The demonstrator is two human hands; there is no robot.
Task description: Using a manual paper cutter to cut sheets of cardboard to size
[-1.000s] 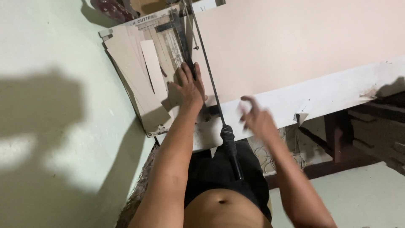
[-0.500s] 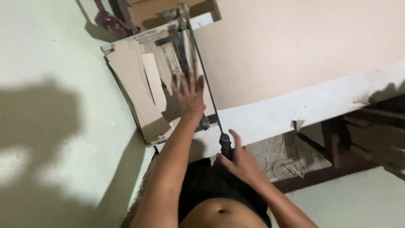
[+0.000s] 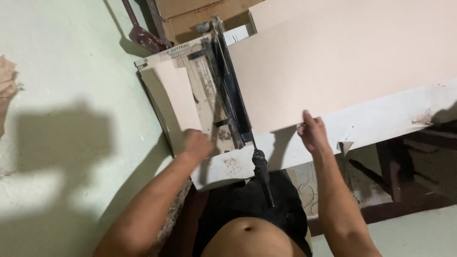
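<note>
A guillotine paper cutter lies on a white table, its blade arm down and its black handle pointing at me. A large pale pink sheet spreads to the right of the blade. My right hand pinches that sheet's near edge. To the left of the blade lies a narrow pale strip. My left hand is closed at the strip's near end, blurred by motion. Neither hand touches the handle.
A brown cardboard box stands behind the cutter, with a dark red tool beside it. Crumpled brown paper lies at the far left on the pale green floor. Dark wooden furniture sits under the table at right.
My left hand left the cutter bed and slid down-left to the strip's end. My right hand let go of the black handle and moved right to the big sheet's edge.
</note>
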